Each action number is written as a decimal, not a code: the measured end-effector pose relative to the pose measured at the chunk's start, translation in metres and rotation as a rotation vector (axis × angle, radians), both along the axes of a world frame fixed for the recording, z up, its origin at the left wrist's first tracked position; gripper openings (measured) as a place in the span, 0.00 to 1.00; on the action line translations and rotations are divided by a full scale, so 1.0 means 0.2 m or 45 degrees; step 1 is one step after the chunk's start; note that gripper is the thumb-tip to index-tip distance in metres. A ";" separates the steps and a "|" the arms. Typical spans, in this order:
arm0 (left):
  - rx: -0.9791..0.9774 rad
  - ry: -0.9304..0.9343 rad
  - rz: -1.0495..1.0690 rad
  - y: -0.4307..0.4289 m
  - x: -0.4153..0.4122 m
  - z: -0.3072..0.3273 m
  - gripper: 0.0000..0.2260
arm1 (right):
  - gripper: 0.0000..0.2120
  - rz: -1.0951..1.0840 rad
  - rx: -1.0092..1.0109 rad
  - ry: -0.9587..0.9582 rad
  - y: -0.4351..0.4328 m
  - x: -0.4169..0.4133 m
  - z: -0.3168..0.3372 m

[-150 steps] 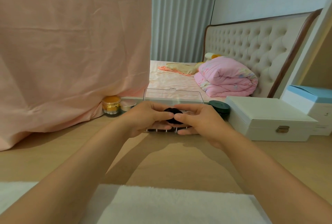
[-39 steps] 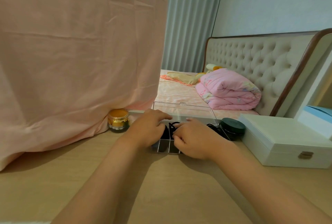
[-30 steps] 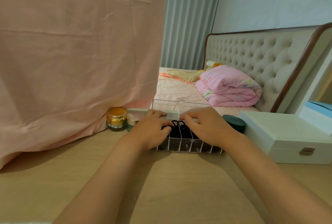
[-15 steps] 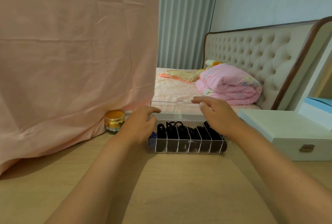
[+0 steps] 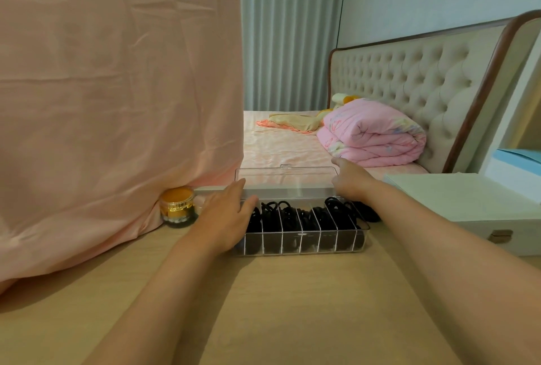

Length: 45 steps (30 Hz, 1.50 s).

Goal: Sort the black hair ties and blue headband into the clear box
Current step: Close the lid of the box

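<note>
Wooden table (image 5: 292, 306) up front, and on it the clear box (image 5: 301, 243), lid (image 5: 284, 178) standing up at the back. Left hand (image 5: 225, 218) lies flat and relaxed over the box's left end. Right hand (image 5: 348, 181) stretches straight fingers to the lid's right corner. Black hair ties (image 5: 288, 215) fill every visible compartment.

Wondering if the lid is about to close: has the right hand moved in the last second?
Yes. The right hand has risen from over the clear plastic divided box to the right corner of its raised clear lid.
</note>
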<state>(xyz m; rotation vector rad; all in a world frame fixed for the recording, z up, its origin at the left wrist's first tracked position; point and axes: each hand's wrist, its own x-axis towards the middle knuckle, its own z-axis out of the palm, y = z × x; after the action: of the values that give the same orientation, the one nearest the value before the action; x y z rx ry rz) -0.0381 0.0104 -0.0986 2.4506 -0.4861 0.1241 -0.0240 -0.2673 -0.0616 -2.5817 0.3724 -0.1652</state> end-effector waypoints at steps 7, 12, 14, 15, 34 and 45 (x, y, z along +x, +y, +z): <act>-0.346 -0.153 -0.040 0.03 0.05 -0.01 0.31 | 0.34 -0.018 0.054 -0.333 -0.02 -0.03 0.02; -0.380 -0.422 -0.027 0.07 0.05 0.10 0.31 | 0.16 0.096 -0.083 -0.577 -0.01 -0.20 0.06; -0.263 -0.509 -0.101 0.09 0.03 0.16 0.28 | 0.14 0.158 -0.172 -0.583 0.01 -0.29 0.07; -0.181 -0.492 -0.145 0.10 0.02 0.19 0.26 | 0.15 0.194 -0.206 -0.576 0.01 -0.33 0.07; 0.383 -0.341 -0.409 0.10 -0.06 0.16 0.21 | 0.27 0.384 -0.401 -0.585 0.00 -0.61 -0.30; 0.406 -0.501 -0.401 0.11 -0.06 0.07 0.25 | 0.27 0.415 -0.424 -0.606 0.00 -0.56 -0.34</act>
<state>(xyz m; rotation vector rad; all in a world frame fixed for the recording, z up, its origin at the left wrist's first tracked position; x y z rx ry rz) -0.0495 0.0322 -0.0855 2.6223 -1.1326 0.4292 -0.1370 -0.2668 -0.1304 -2.7607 -0.2715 -0.7571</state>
